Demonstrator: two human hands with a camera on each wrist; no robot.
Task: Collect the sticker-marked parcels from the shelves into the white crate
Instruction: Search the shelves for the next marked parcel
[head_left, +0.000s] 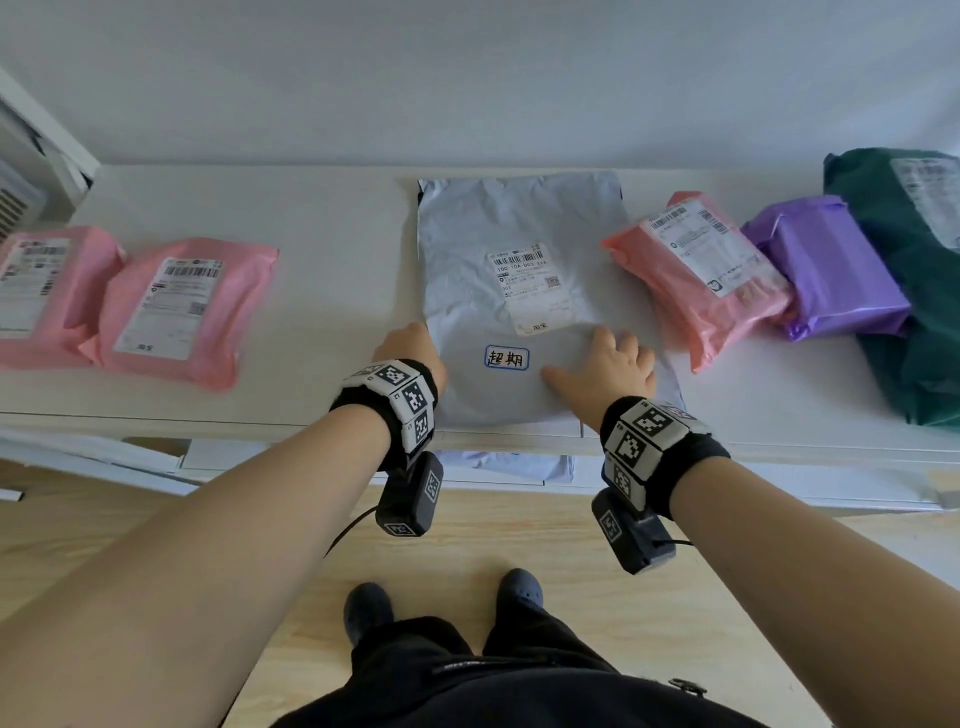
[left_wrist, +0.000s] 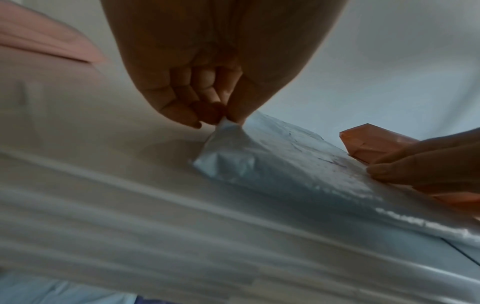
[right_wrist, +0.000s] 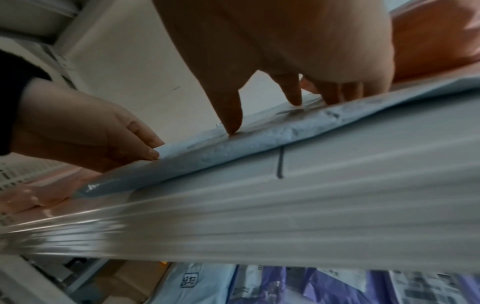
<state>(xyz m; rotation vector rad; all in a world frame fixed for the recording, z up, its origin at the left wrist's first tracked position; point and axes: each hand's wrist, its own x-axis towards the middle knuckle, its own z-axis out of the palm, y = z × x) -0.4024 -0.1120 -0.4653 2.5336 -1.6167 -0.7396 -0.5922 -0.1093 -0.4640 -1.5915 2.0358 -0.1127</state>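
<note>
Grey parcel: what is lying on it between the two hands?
On the grey parcel, the blue-framed sticker sits between left hand and right hand, in the head view.

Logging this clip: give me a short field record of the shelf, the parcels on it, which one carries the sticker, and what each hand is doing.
surface: white shelf
marked parcel: grey parcel, blue-bordered sticker near its front edge
left hand: pinches the grey parcel's left edge, lifting it
right hand: fingers spread, pressing on the grey parcel
unmarked, left: two pink parcels
unmarked, right: orange parcel, purple parcel, green parcel
white crate: not in view
</note>
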